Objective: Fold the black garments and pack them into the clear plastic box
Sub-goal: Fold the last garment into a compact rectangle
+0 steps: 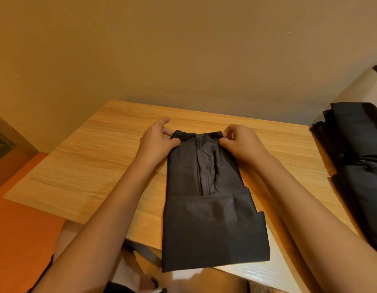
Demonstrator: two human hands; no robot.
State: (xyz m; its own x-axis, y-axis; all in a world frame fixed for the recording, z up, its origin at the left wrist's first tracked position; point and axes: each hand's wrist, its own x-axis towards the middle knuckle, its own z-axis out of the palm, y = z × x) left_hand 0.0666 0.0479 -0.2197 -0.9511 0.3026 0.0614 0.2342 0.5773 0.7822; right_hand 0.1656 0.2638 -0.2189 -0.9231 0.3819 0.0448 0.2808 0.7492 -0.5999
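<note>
Left hand (159,140): the far-left corner of the black garment (208,218) is pinched, thumb on top of the cloth, forefinger stretched out over the table beyond it. Right hand (240,142): the far-right corner is pinched between thumb and curled fingers. Both forearms are extended over the table, one on each side of the garment.

Garment: laid flat mid-table (88,166), folded lengthwise into a narrow strip running away from the person. Side panels are turned inward, and a gap with creased fabric is left down the middle. The near end is doubled back into a wider band across the strip. The near edge is hung slightly past the table's front edge.

Stack of black garments (356,157): placed at the right end of the table, well apart from the piece in hand, partly cut off by the frame edge.

Surface: pale wood-grain top, grain run crosswise. The far edge is set close to a plain beige wall (183,49), which is lightly scuffed. An orange surface (20,218) is seen left of and below the table. A dark frame (1,142) is seen at far left and a white ledge (360,85) at upper right. A grey strip (145,252) is seen under the front edge; what it is cannot be told. Everything is lit warm yellow.
</note>
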